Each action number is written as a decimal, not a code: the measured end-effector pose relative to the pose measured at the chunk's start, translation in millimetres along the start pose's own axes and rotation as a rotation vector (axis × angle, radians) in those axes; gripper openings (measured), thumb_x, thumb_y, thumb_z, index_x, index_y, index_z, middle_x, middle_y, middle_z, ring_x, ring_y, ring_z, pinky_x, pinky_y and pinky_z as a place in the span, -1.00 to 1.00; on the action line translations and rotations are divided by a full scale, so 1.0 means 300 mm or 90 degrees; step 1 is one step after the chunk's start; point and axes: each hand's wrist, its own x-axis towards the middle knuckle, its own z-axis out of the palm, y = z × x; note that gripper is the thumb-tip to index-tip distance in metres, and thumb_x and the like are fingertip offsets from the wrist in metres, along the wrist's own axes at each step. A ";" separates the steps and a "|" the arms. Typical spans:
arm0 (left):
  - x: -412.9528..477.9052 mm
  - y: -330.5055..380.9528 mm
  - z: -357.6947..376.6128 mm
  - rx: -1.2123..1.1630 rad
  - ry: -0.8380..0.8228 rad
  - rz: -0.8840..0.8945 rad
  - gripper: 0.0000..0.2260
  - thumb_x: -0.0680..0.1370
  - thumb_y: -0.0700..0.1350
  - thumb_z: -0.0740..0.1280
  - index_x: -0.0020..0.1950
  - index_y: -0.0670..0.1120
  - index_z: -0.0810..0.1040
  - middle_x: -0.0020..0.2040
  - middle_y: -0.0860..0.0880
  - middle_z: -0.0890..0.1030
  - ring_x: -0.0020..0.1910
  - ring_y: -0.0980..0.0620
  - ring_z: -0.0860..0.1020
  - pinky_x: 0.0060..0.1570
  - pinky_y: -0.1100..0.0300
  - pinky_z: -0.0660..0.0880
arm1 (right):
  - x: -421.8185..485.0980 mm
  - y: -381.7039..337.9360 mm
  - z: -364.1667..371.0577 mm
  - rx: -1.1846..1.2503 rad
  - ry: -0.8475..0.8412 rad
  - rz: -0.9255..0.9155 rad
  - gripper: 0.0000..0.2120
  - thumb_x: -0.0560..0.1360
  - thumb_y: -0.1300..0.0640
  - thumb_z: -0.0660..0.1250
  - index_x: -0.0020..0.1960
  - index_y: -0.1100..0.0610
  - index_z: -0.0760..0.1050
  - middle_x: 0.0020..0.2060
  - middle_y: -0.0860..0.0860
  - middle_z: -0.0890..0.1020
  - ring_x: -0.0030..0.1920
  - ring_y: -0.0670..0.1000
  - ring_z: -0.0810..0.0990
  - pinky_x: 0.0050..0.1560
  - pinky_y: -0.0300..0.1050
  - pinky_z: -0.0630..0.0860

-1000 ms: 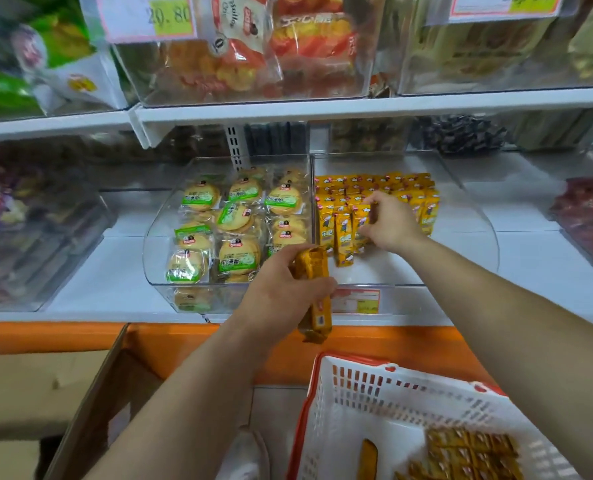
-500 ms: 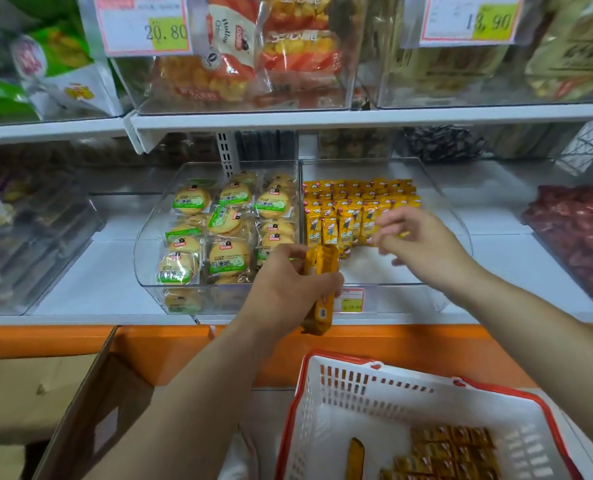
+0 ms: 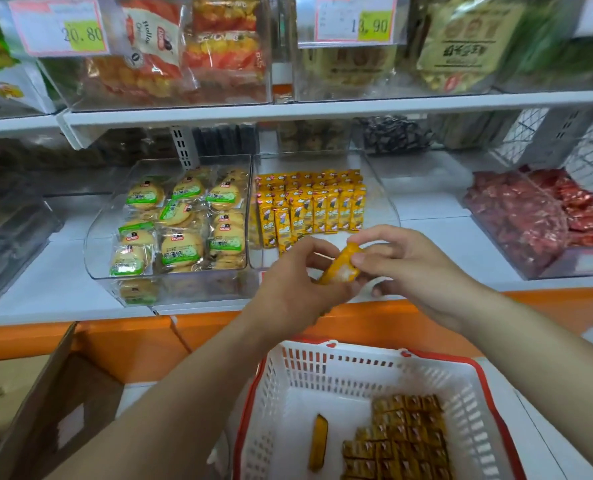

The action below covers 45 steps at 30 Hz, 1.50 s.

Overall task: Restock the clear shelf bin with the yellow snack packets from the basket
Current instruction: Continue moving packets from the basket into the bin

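A clear shelf bin [image 3: 385,206] on the middle shelf holds several yellow snack packets [image 3: 312,206] standing in rows at its back left. In front of the bin, my left hand [image 3: 295,289] grips a small bunch of yellow packets [image 3: 340,268]. My right hand [image 3: 406,268] pinches the upper end of that same bunch with thumb and fingers. Below, a white basket with a red rim [image 3: 322,386] holds a stack of packets [image 3: 402,438] at the right and one loose packet [image 3: 318,441] lying on its floor.
A second clear bin [image 3: 94,247] to the left holds green-labelled round biscuits [image 3: 181,223]. A bin of red packets [image 3: 530,216] stands on the right. An upper shelf [image 3: 322,105] overhangs the bins. A cardboard box [image 3: 56,410] sits at lower left beside the basket.
My right hand has drawn back out of the bin and come to the packets in my left hand. My left hand has shifted to the right, still holding them.
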 end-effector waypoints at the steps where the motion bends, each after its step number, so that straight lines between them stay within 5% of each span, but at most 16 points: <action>1: 0.002 0.004 -0.002 -0.032 -0.014 -0.023 -0.71 0.48 -0.01 0.55 0.12 0.04 0.55 0.01 -0.02 0.68 -0.13 -0.11 0.71 -0.21 0.08 0.64 | 0.000 0.000 -0.023 0.036 -0.014 -0.021 -0.79 0.52 0.28 0.39 0.14 0.11 0.56 -0.08 0.10 0.71 -0.17 0.05 0.65 -0.24 -0.14 0.54; 8: 0.017 -0.005 -0.011 -0.114 -0.051 -0.063 -0.84 0.57 -0.08 0.45 0.13 -0.05 0.61 0.00 -0.09 0.70 -0.19 0.05 0.70 -0.25 0.23 0.62 | 0.015 0.016 -0.082 0.093 -0.024 -0.094 -0.66 0.51 0.55 0.22 0.11 0.20 0.55 0.25 0.24 0.56 0.09 0.14 0.62 0.03 -0.01 0.61; 12: 0.029 -0.019 -0.006 -0.032 0.034 -0.013 -0.74 0.45 -0.14 0.57 0.07 -0.02 0.60 0.01 0.00 0.64 -0.29 0.18 0.60 -0.24 0.16 0.61 | 0.034 0.021 -0.072 0.158 -0.012 -0.018 -0.77 0.56 0.26 0.33 0.18 0.10 0.58 0.16 0.11 0.66 0.04 0.17 0.70 -0.13 0.02 0.63; 14: 0.031 -0.023 -0.008 -0.019 0.053 0.003 -0.71 0.43 -0.15 0.60 0.06 -0.01 0.59 0.00 0.03 0.63 -0.32 0.21 0.58 -0.25 0.24 0.58 | 0.041 0.031 -0.052 0.133 0.017 -0.010 -0.69 0.41 0.08 0.48 0.14 0.11 0.60 0.04 0.12 0.70 -0.03 0.15 0.72 -0.19 -0.05 0.63; 17: 0.027 -0.031 -0.009 -0.030 0.068 0.016 -0.67 0.41 -0.15 0.61 0.08 -0.01 0.57 0.00 0.05 0.61 -0.37 0.23 0.54 -0.29 0.30 0.55 | 0.055 0.046 -0.022 0.138 0.028 -0.005 -0.55 0.26 0.13 0.55 0.13 0.15 0.59 -0.04 0.16 0.71 -0.07 0.12 0.73 -0.14 -0.11 0.64; 21: 0.030 -0.030 -0.046 -0.061 0.092 0.016 -0.61 0.36 -0.08 0.62 0.11 0.00 0.56 -0.01 0.03 0.64 -0.28 0.16 0.58 -0.23 0.28 0.58 | 0.084 0.044 -0.011 0.065 -0.012 0.008 -0.76 0.37 0.14 0.52 0.02 0.11 0.61 -0.12 0.11 0.70 -0.14 0.08 0.69 -0.14 -0.10 0.58; 26: 0.042 -0.031 -0.107 -0.188 0.092 0.001 -0.56 0.43 -0.13 0.56 0.23 0.05 0.47 -0.05 0.03 0.74 -0.05 0.05 0.71 -0.14 0.26 0.63 | 0.132 0.029 0.041 -0.020 -0.081 -0.028 -0.79 0.33 -0.11 0.48 -0.24 0.01 0.58 -0.25 0.06 0.66 -0.22 0.00 0.62 -0.09 -0.08 0.53; 29: 0.055 -0.037 -0.132 -0.211 0.107 0.006 -0.62 0.49 -0.19 0.51 0.25 0.02 0.51 0.00 -0.01 0.73 -0.01 0.03 0.71 -0.06 0.19 0.66 | 0.176 0.017 0.078 -0.094 -0.075 -0.096 -0.79 0.36 -0.13 0.47 -0.11 -0.06 0.55 -0.16 -0.03 0.66 -0.21 -0.05 0.65 -0.17 -0.17 0.56; 33: 0.083 -0.064 -0.163 -0.099 0.163 0.024 -0.58 0.54 -0.14 0.48 0.39 -0.03 0.52 0.12 0.06 0.68 0.09 0.04 0.65 -0.01 0.22 0.65 | 0.277 0.015 0.075 -0.113 -0.129 -0.128 -0.45 0.45 0.12 0.50 0.33 -0.22 0.40 0.05 0.06 0.58 -0.25 0.03 0.68 -0.26 -0.13 0.60; 35: 0.098 -0.096 -0.182 0.011 0.238 0.014 -0.58 0.53 -0.05 0.50 0.36 0.06 0.50 0.08 0.19 0.62 0.03 0.13 0.62 -0.07 0.27 0.63 | 0.357 0.030 0.048 -0.169 -0.073 -0.151 -0.44 0.48 0.25 0.48 0.31 -0.23 0.40 0.03 0.12 0.51 -0.25 0.08 0.65 -0.27 0.01 0.65; 38: 0.116 -0.144 -0.208 0.144 0.313 -0.022 -0.59 0.53 0.06 0.48 0.33 0.07 0.48 0.11 0.15 0.60 0.03 0.07 0.61 0.02 -0.01 0.64 | 0.488 0.070 -0.001 -0.259 0.063 -0.154 -0.51 0.44 0.33 0.47 0.14 -0.15 0.42 -0.04 0.12 0.48 -0.26 0.18 0.59 -0.18 0.20 0.62; 45: 0.125 -0.202 -0.221 0.315 0.257 -0.108 -0.45 0.48 0.15 0.50 0.39 0.02 0.43 0.20 0.04 0.62 0.10 -0.05 0.61 0.10 -0.10 0.60 | 0.701 0.170 0.004 -0.457 0.184 -0.152 -0.67 0.39 0.28 0.54 0.04 0.04 0.50 -0.19 0.01 0.57 -0.18 0.08 0.56 -0.18 -0.09 0.46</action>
